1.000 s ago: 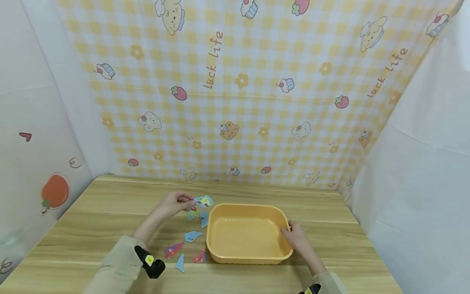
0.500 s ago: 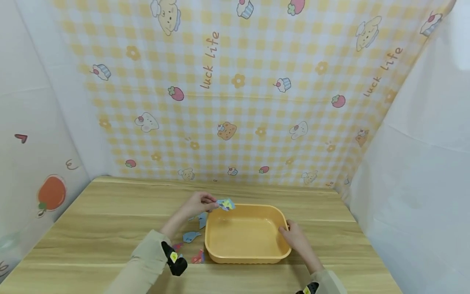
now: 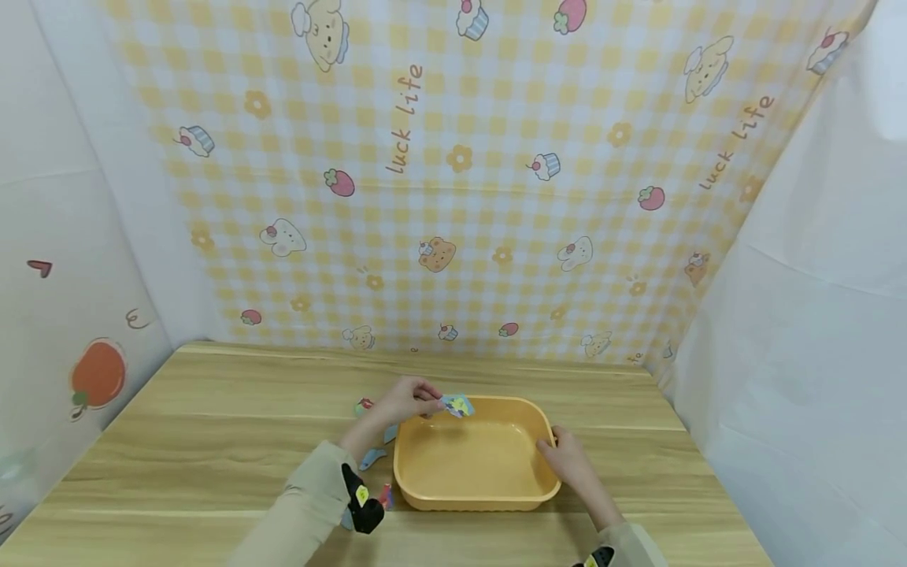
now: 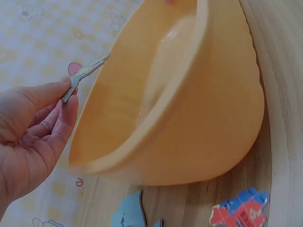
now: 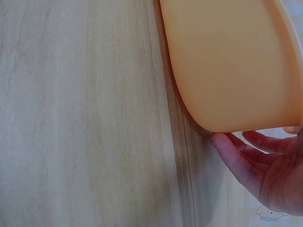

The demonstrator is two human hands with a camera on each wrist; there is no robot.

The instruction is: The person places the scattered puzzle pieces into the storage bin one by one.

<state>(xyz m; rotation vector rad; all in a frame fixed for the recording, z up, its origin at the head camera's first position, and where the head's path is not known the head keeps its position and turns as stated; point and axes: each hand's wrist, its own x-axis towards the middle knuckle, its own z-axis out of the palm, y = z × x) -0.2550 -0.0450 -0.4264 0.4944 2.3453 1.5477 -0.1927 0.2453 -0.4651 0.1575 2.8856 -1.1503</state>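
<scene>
My left hand (image 3: 409, 400) pinches a small blue and yellow puzzle piece (image 3: 459, 405) between thumb and fingers, above the back left part of an orange-yellow plastic basin (image 3: 478, 504). Seen from the left wrist, that piece (image 4: 85, 76) is nearly edge-on and apart from the basin wall (image 4: 203, 127). On the basin's right side, my right hand (image 3: 570, 458) grips the rim; in the right wrist view its fingers (image 5: 232, 153) lie against the outer wall (image 5: 227, 71), with the thumb tip at the rim.
Several flat pieces lie on the wooden table left of the basin, partly hidden by my left arm: a red and blue piece (image 4: 242, 208), a light blue piece (image 4: 128, 213), and a red and green one (image 3: 364, 405). A checkered cloth (image 3: 453, 197) hangs behind the table.
My left hand has carried the puzzle piece rightward from beside the basin, over its left rim, to above its inside. The right hand keeps its grip on the basin.
</scene>
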